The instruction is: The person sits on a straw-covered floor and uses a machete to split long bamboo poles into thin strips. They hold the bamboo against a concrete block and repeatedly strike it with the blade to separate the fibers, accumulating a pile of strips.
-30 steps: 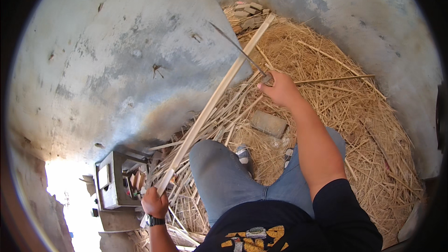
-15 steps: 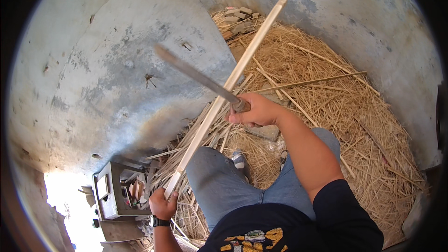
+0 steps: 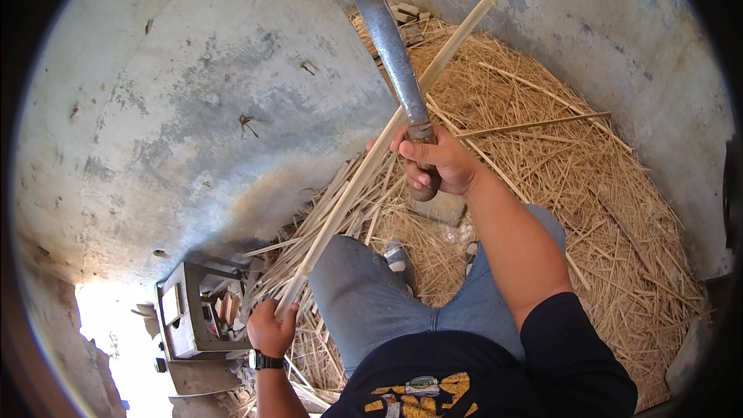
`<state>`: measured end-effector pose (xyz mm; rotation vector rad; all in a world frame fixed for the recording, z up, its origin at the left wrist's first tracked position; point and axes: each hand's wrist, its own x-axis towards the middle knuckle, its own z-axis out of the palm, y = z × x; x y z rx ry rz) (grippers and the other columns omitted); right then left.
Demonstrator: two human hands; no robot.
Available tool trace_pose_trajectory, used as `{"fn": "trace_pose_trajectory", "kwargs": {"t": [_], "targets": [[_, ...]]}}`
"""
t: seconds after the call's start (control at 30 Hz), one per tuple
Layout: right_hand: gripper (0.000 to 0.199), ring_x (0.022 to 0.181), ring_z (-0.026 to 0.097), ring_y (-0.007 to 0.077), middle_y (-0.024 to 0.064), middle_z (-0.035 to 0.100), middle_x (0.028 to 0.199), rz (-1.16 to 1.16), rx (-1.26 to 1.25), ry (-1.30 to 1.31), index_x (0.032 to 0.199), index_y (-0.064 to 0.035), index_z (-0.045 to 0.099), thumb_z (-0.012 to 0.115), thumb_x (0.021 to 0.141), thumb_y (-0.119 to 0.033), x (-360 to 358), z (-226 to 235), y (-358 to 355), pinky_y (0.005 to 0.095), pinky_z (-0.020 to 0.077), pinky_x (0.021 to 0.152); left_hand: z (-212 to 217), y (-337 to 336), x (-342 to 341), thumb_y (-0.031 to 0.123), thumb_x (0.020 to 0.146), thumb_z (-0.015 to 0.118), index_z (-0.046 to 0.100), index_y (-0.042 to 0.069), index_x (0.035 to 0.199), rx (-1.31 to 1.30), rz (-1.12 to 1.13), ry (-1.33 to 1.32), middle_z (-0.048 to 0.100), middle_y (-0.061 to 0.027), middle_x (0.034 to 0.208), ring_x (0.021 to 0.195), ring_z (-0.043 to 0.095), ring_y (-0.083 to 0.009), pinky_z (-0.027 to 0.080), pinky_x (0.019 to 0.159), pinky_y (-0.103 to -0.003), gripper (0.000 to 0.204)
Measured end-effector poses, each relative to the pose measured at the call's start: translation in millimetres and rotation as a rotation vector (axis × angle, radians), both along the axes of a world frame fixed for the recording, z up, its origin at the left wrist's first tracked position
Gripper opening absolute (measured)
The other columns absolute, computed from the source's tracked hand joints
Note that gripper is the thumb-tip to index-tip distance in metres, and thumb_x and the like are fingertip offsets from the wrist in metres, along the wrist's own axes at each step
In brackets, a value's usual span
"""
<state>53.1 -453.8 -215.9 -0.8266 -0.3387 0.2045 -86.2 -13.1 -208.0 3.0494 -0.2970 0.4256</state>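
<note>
Left hand (image 3: 271,331) — fingers curled round a pale strip (image 3: 348,199), right hand (image 3: 449,162) — fingers gripping a machete (image 3: 393,53) by its handle

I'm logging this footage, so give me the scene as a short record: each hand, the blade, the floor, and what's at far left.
Left hand: grips the strip near its lower end
Right hand: holds a knife by its handle
Blade: points upward in view, crossing over the strip
Floor: straw, a block beyond the shoes
Far left: open-sided box
</note>
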Motion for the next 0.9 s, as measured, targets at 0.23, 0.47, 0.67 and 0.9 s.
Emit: {"fn": "trace_pose_trajectory", "kwargs": {"t": [0.23,0.47,0.67,0.9], "targets": [[0.026,0.054,0.053,0.0065,0.0204,0.065,0.13,0.019,-0.061,-0.087,0.1,-0.0066,0.063,0.078,0.091,-0.025,2,2,0,0.0244,0.047,0.053,3,-7,0,0.022,0.088,0.072,0.068,0.0,0.081,-0.222,-0.027,0.075,0.063,-0.0202,0.072,0.067,0.062,-0.0388,0.047,0.06,-0.045,0.023],[0.036,0.062,0.06,0.0128,0.008,0.072,0.093,-0.22,-0.553,-0.072,0.101,-0.0049,0.065,0.08,0.087,-0.035,3,3,2,0.0283,0.0493,0.059,-11,2,-1,0.018,0.087,0.074,0.066,-0.001,0.077,-0.354,0.074,0.119,0.06,-0.0177,0.063,0.056,0.058,-0.0309,0.044,0.054,-0.039,0.023],[0.041,0.075,0.069,0.0305,0.0135,0.069,0.08,-0.414,-1.229,-0.448,0.1,-0.0065,0.066,0.077,0.086,-0.044,3,-1,21,0.0434,0.0531,0.068,-4,-8,-3,0.025,0.084,0.079,0.067,-0.001,0.076,-0.363,0.137,0.139,0.06,-0.0157,0.06,0.052,0.058,-0.0281,0.044,0.053,-0.039,0.029],[0.035,0.079,0.07,0.0349,0.0132,0.069,0.078,-0.418,-1.368,-0.683,0.098,-0.0104,0.067,0.074,0.087,-0.043,-8,15,22,0.0463,0.0539,0.07,2,12,-4,0.023,0.087,0.078,0.059,-0.001,0.074,-0.487,0.091,0.293,0.054,-0.0029,0.06,0.057,0.045,-0.0103,0.038,0.053,-0.031,0.033]]}}
